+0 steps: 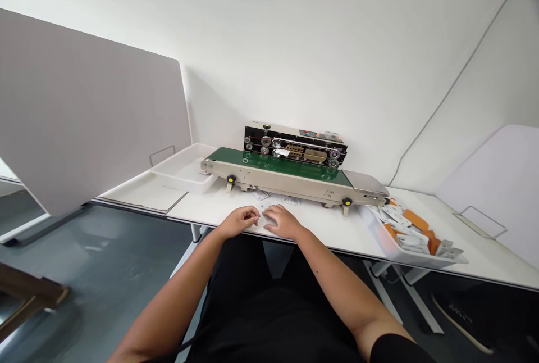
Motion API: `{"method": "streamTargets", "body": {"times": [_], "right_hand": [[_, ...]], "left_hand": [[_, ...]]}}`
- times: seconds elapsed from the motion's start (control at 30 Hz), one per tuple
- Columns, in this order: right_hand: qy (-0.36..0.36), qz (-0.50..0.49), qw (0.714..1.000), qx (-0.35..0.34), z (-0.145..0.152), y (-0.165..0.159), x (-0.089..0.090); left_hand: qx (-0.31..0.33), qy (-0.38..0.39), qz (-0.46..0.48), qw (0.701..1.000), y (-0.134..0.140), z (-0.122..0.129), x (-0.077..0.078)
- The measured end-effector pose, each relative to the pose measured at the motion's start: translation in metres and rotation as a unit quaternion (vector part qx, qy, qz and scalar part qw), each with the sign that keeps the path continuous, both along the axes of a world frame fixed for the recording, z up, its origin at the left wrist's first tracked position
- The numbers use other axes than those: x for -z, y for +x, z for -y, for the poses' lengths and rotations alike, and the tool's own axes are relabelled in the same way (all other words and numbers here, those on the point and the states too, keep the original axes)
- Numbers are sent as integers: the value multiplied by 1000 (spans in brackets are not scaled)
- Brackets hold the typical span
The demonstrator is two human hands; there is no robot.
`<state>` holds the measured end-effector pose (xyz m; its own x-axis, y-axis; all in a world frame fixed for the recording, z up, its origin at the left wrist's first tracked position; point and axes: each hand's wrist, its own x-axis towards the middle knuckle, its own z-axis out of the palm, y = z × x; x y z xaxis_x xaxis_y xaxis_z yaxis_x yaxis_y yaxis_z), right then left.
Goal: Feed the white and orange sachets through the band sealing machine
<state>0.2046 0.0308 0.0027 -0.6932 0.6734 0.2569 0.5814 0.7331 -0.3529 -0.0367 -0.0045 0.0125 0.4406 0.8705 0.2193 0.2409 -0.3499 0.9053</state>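
At the bench's (pixel 337 228) far left edge an empty white tray (pixel 185 169) is sitting at the sealer's (pixel 290 169) outfeed. We are resting our left hand (pixel 240 221), fingers curled, and right hand (pixel 283 221), fingers flat, on a small pouch (pixel 264 218) at the front edge; firm hold unclear. Right tray (pixel 410 231) is holding many pouches, so most work looks undone. Open bench lies between.
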Motion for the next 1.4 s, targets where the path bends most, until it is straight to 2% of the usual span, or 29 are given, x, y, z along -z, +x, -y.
{"method": "streamTargets", "body": {"times": [0.07,0.2,0.3,0.37,0.43,0.5,0.6,0.67,0.73,0.93,1.07,1.23,1.4], "right_hand": [[-11,1,999,-39,3,2,-2],[-32,6,998,-47,5,0,-3],[-29,-11,996,-86,11,-1,0],[-33,-47,992,-115,15,2,2],[-56,-121,984,-116,18,6,3],[-94,-224,967,-77,17,11,4],[-178,-363,915,6,10,13,8],[-241,-403,882,30,5,12,12],[-280,-409,868,29,1,8,16],[-295,-386,874,-5,3,3,15],[-298,-361,884,7,6,7,14],[-294,-350,890,0,4,7,20],[-252,-328,909,50,0,7,27]], "left_hand": [[-3,1,-4,1000,0,1,-2],[-9,4,0,1000,2,2,-4],[-10,0,4,1000,3,1,-2],[-16,4,0,1000,3,0,-1],[-27,18,-10,999,3,-1,-1],[-31,41,-27,998,2,-1,-1],[-12,74,-50,996,1,-2,-1],[-5,83,-64,994,1,-2,1],[-12,81,-77,994,2,-3,3],[-33,61,-65,995,3,-5,6],[-70,47,-6,996,2,-6,6],[-79,29,34,996,0,-5,7],[-86,22,73,993,-2,-7,9]]}}
